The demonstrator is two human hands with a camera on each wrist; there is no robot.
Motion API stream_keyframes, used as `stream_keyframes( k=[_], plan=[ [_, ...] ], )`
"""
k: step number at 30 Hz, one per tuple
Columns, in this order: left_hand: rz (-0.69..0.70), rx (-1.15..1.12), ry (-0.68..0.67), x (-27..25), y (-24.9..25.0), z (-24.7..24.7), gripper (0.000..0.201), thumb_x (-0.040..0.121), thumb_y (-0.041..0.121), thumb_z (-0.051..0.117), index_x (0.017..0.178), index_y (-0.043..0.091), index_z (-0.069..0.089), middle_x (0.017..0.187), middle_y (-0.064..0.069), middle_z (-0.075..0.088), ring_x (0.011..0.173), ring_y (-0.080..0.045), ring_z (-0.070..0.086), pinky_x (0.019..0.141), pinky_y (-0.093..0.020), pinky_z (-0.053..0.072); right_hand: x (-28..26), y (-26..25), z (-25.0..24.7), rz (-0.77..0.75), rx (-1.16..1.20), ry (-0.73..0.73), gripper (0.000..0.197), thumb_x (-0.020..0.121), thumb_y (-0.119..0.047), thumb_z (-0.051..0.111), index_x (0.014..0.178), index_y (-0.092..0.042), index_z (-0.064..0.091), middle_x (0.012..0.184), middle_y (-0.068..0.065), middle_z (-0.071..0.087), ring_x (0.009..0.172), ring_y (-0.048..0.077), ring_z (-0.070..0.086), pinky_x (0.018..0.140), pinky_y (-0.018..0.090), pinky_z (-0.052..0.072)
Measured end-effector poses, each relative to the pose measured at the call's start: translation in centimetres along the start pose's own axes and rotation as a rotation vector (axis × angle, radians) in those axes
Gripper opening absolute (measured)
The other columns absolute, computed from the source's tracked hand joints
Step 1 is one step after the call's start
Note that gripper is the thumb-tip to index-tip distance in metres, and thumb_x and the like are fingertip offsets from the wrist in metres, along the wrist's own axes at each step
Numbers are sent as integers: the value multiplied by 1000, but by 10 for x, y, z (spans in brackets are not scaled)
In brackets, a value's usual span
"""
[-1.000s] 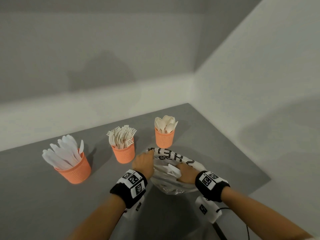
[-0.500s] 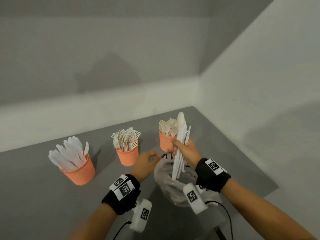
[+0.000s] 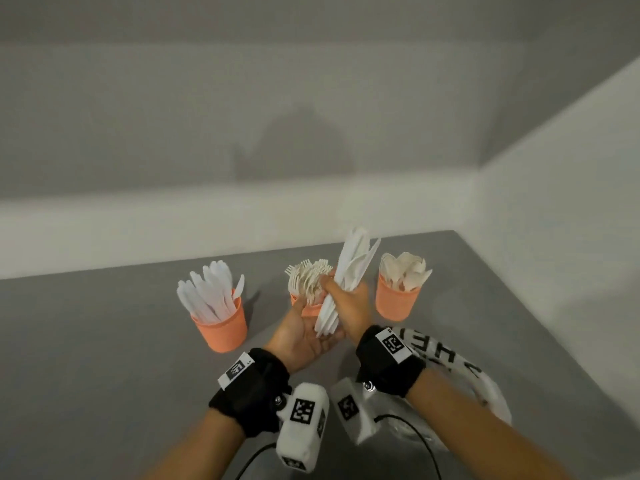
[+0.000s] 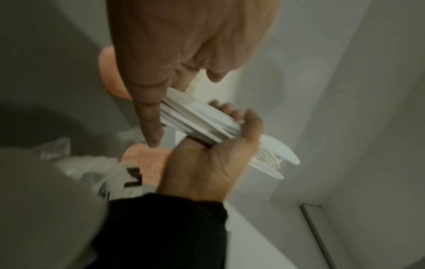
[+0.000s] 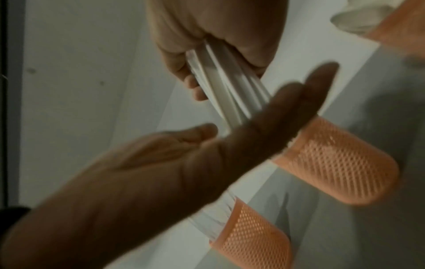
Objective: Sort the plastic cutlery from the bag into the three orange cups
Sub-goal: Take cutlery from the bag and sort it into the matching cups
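Note:
My right hand (image 3: 343, 296) grips a bundle of white plastic cutlery (image 3: 353, 268), blades and tips pointing up, in front of the middle cup. Under it, my left hand (image 3: 308, 334) lies palm up with straight fingers, touching the bundle's handle ends (image 4: 197, 120). Three orange cups stand in a row: the left cup (image 3: 221, 327) holds knives, the middle cup (image 3: 310, 310) holds forks and is partly hidden by my hands, and the right cup (image 3: 396, 303) holds spoons. The clear plastic bag (image 3: 453, 365) lies behind my right wrist.
The grey table (image 3: 104, 341) ends at a white wall behind the cups and another wall (image 3: 554, 237) close on the right. Cables from the wrist cameras trail along the near edge.
My right hand has pulled the bundle out of the bag, raised it and carried it left to the fork cup. My left hand has let go of the bag and turned palm up beneath it.

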State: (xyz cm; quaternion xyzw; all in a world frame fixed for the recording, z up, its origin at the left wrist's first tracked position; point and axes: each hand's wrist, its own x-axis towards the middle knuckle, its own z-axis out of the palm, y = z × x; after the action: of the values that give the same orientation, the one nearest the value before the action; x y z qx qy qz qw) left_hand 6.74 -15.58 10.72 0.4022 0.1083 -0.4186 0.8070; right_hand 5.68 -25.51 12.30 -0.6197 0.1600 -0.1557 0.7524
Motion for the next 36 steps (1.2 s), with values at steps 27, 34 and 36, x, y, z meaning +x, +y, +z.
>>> stream_keyframes(
  k=[27, 34, 36],
  plan=[
    [196, 430, -47, 10, 41, -2, 33, 97, 29, 43, 82, 3, 58, 76, -8, 70, 59, -11, 69, 50, -18, 52, -9, 24, -8, 542, 38, -759, 20, 69, -32, 63, 80, -15, 62, 62, -1, 68, 56, 11, 60, 59, 22, 51],
    [367, 643, 60, 13, 43, -13, 41, 85, 36, 60, 113, 6, 58, 97, -8, 69, 87, -18, 67, 75, -27, 54, -15, 26, 6, 425, -20, -450, 15, 93, -20, 53, 80, -13, 47, 43, -6, 36, 34, 5, 34, 38, 17, 34],
    [475, 662, 182, 14, 42, -17, 40, 86, 30, 63, 116, 6, 56, 92, -7, 67, 74, -8, 67, 65, -20, 53, -9, 31, 3, 327, -57, -327, 9, 92, -16, 56, 94, -11, 50, 43, -7, 39, 33, 3, 34, 36, 16, 31]
  ],
)
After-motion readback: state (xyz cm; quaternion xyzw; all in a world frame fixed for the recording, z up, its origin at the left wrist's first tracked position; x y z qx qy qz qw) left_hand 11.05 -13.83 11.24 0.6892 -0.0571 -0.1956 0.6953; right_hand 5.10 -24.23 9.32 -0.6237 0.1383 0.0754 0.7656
